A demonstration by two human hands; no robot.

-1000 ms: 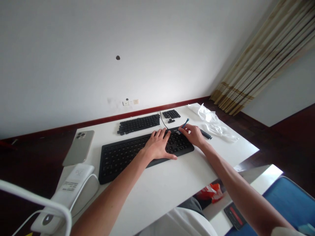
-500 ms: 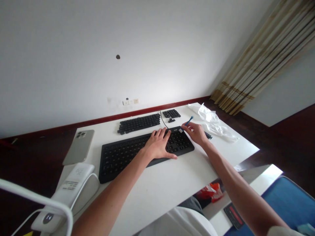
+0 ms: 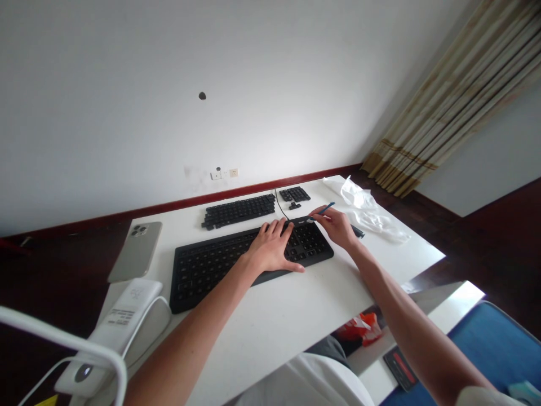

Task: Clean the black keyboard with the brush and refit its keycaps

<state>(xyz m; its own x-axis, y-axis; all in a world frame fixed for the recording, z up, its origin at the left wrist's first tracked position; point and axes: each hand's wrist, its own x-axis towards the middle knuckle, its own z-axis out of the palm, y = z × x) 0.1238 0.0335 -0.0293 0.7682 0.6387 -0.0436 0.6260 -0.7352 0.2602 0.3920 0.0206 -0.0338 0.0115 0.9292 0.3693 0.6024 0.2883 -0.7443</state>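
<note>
the left hand (image 3: 270, 248) lies spread on a black keyboard (image 3: 203, 276) on the white counter (image 3: 262, 332), while the right hand (image 3: 336, 227) pinches a thin blue tool (image 3: 326, 209) at the keyboard's upper right edge.

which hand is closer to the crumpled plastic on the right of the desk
Right. The right hand, holding a thin blue tool, is just beside the crumpled clear plastic, not touching it; the left hand lies on the black keyboard, farther off.

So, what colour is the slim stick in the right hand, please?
The slim stick is blue in the head view.
</note>
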